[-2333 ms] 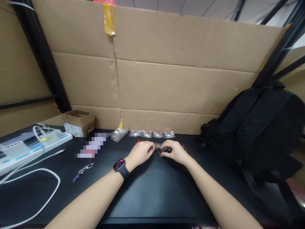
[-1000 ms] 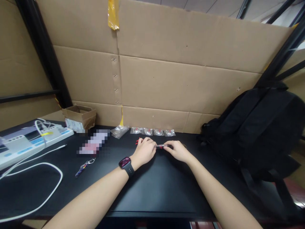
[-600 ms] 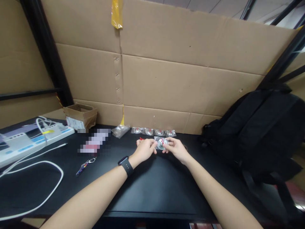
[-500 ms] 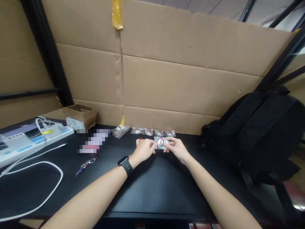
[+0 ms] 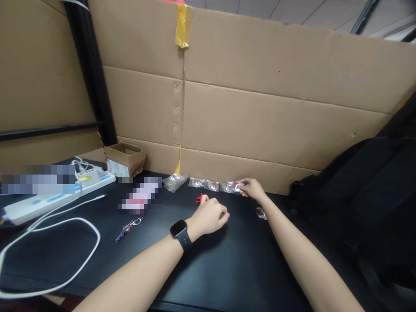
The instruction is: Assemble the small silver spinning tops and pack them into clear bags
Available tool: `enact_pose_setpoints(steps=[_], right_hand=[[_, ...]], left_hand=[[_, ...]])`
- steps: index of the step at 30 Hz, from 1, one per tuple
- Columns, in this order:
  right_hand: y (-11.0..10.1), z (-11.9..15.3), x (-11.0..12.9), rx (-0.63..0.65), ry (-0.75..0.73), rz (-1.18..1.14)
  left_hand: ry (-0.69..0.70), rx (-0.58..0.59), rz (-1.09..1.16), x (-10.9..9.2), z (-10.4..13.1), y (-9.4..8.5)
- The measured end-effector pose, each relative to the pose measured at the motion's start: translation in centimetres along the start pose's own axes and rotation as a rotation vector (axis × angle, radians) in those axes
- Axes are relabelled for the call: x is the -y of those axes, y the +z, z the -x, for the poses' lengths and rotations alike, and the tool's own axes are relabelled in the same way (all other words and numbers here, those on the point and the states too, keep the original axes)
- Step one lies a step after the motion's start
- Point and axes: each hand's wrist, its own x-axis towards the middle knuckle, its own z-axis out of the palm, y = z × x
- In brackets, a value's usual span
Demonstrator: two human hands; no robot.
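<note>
Four small clear packets, each with a silvery round piece and a bit of red, line the back of the black table; one is the leftmost packet (image 5: 196,182). My right hand (image 5: 253,190) pinches the rightmost packet (image 5: 237,186), which overlaps its neighbour. A loose silvery disc (image 5: 261,213) lies beside my right wrist. My left hand (image 5: 209,215), with a dark watch at the wrist, rests curled over the table, and what its fingers hold, if anything, is hidden. Small red pieces (image 5: 199,199) show just beyond its fingers.
A crumpled clear bag (image 5: 174,182) and an open cardboard box (image 5: 126,159) stand at the back left. Further left are a white power strip (image 5: 58,198), a looped white cable and a keychain (image 5: 128,229). A black backpack (image 5: 354,195) sits at the right; cardboard walls the back.
My hands have moved apart. The right one has gone from the packet and disc held between both hands to the row's right end. The loose disc now lies on the table, and the view has shifted.
</note>
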Motion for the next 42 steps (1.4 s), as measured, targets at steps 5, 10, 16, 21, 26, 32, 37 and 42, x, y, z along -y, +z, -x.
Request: enact_pose_setpoints(steps=[5, 10, 16, 21, 26, 32, 37, 42], right_hand=[[0.8, -0.1, -0.4, -0.048, -0.037, 0.314], [1.0, 1.0, 0.2, -0.104, -0.106, 0.638], [-0.3, 3.4, 1.4, -0.125, -0.088, 0.690], [-2.0, 5.8, 0.6, -0.166, -0.106, 0.582], [-3.9, 8.2, -2.3, -0.263, -0.215, 0.375], [-6.3, 8.4, -5.9, -0.377, -0.177, 0.311], [-6.5, 7.8, -6.6, -0.302, -0.165, 0.284], [-6.3, 7.8, -6.6, -0.278, -0.169, 0.257]], left_hand=[[0.089, 0.030, 0.029, 0.2, 0.0, 0.0], [0.086, -0.064, -0.013, 0.6, -0.2, -0.6], [-0.243, -0.269, -0.198, 5.7, -0.3, -4.6], [-0.603, -0.216, -0.326, 10.7, 1.4, -7.5], [-0.735, -0.104, -0.361, 11.4, 2.0, -7.6], [-0.778, -0.198, -0.408, 10.7, 1.8, -7.2], [-0.800, -0.290, -0.324, 11.6, 2.0, -7.5], [-0.807, -0.341, -0.133, 13.0, 2.2, -8.0]])
